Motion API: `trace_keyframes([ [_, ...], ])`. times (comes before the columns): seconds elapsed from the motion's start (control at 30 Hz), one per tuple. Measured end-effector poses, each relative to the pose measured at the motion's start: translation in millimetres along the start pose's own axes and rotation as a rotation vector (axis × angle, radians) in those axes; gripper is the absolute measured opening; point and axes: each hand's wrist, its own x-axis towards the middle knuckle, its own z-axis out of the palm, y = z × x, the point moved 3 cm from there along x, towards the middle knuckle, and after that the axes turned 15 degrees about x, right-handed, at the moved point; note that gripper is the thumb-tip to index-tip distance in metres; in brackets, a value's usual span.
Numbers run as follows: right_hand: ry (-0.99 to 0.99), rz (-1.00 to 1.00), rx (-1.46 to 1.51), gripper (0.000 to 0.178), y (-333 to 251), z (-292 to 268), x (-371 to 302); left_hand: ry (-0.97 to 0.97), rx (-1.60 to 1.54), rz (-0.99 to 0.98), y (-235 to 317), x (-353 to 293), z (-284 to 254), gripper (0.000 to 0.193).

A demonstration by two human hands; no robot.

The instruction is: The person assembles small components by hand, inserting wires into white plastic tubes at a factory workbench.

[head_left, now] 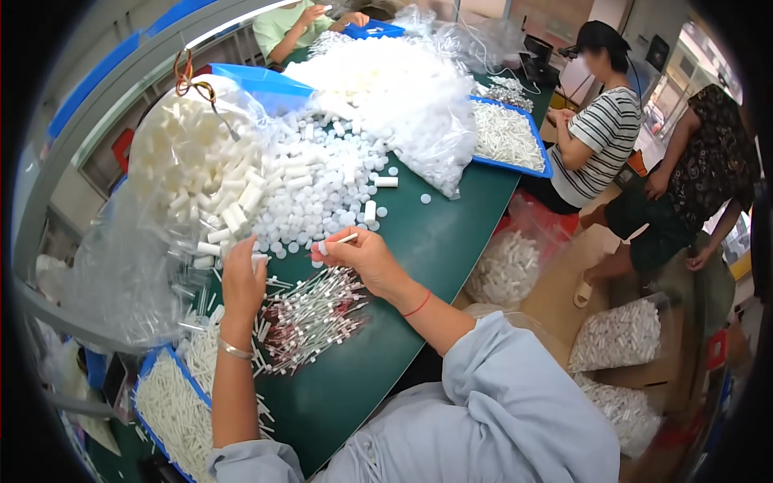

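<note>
My left hand [244,282] is closed at the near edge of the pile, its fingers partly hidden, with the end of a white cylinder [259,258] showing at its fingertips. Just to the right, my right hand [364,259] pinches a small white round cap [323,248], and a thin white stick [348,238] pokes out between its fingers. Many translucent round caps [322,177] lie loose beyond both hands. Below them is a heap of thin sticks with white ends and some dark red parts [314,322].
A clear bag of white cylinders [193,161] spills at the left. Blue trays of white sticks stand at lower left [165,402] and far right [507,137]. A large plastic bag [403,105] covers the green table's [419,233] far side. Other people are nearby; filled bags [616,334] lie on the floor.
</note>
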Motion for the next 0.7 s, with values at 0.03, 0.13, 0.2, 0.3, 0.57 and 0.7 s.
trace_keyframes([
  [0.03, -0.01, -0.001, 0.022, 0.019, 1, -3, 1, 0.03, 0.183, 0.085, -13, 2, 9, 0.038],
  [0.13, 0.006, -0.007, 0.031, 0.019, 3, -11, 0, -0.169, 0.184, 0.048, -36, 4, 28, 0.028],
  [0.2, 0.048, -0.019, 0.037, 0.017, 6, -13, 0, -0.28, 0.181, -0.006, -35, 6, 30, 0.019],
  [0.3, 0.097, 0.022, 0.016, 0.018, 5, -23, 5, -0.094, 0.074, -0.011, -22, 7, 16, 0.013],
  [0.57, -0.047, -0.103, -0.191, 0.019, 1, -4, -8, -0.265, -0.677, -0.513, 49, -44, -51, 0.019],
  [0.7, -0.37, -0.378, -0.631, 0.016, 0, 42, -42, -0.244, -1.05, -0.666, 74, -78, -69, 0.029],
])
